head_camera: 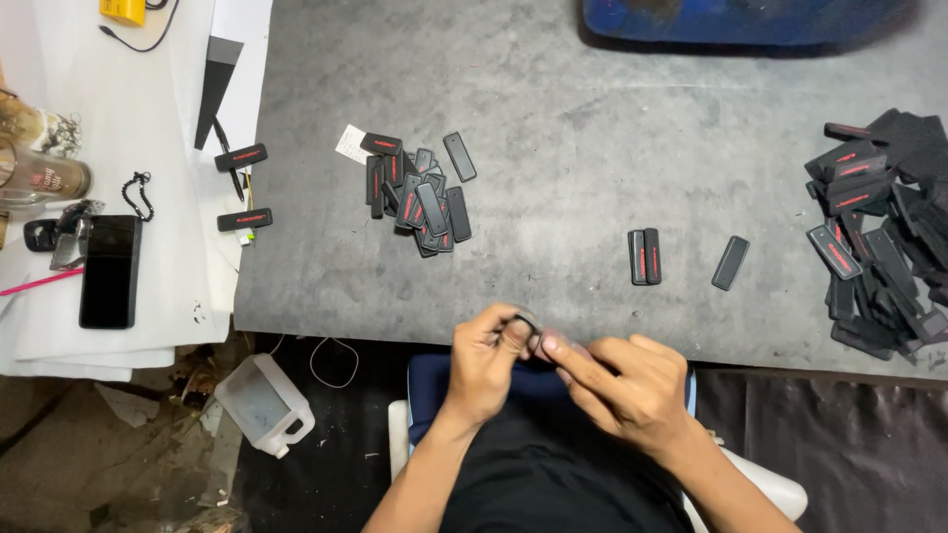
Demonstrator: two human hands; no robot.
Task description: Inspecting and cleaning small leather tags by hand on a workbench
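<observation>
We have both hands together at 6 o'clock, just off the grey table (pixel 592 118) edge: left hand (pixel 486 360) and right hand (pixel 617 390) pinch one small dark tag (pixel 526 324), mostly hidden by fingers. Tag piles lie at 11 o'clock (pixel 420 197) and 3 o'clock (pixel 879 227). Risk, as we judge it: held over the lap, a slipped tag would fall to the floor.

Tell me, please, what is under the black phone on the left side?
The black phone lies on white paper sheets that spread over the table's left end. Whatever sits directly beneath the phone, and the surface under the sheets, is covered and cannot be seen.
</observation>
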